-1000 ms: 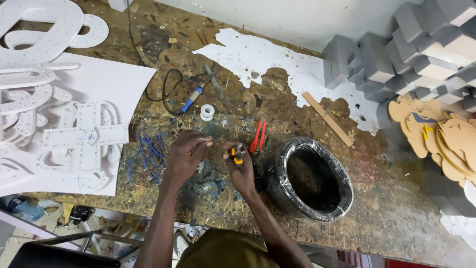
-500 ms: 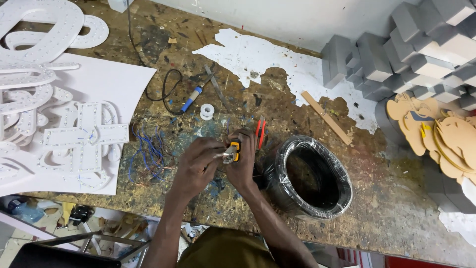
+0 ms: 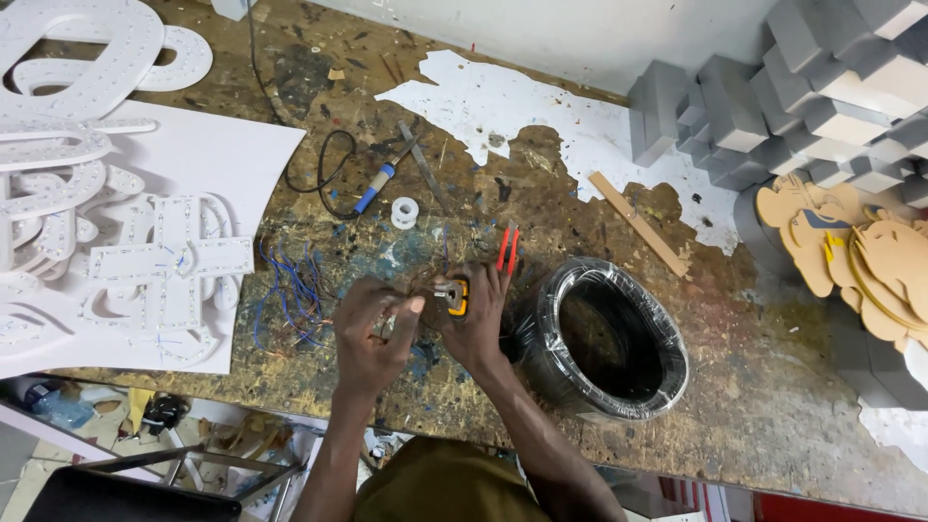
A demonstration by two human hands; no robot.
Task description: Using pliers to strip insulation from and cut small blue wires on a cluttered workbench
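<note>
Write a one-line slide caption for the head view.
Left hand and right hand work a small yellow tool beside a black cable coil.

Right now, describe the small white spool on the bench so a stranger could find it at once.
Start at the big black wire coil on the bench's right half and go up-left past the hands. Beside the blue-handled soldering iron sits the white spool. It is the only small round white ring there, apart from the flat white letter cutouts.
</note>
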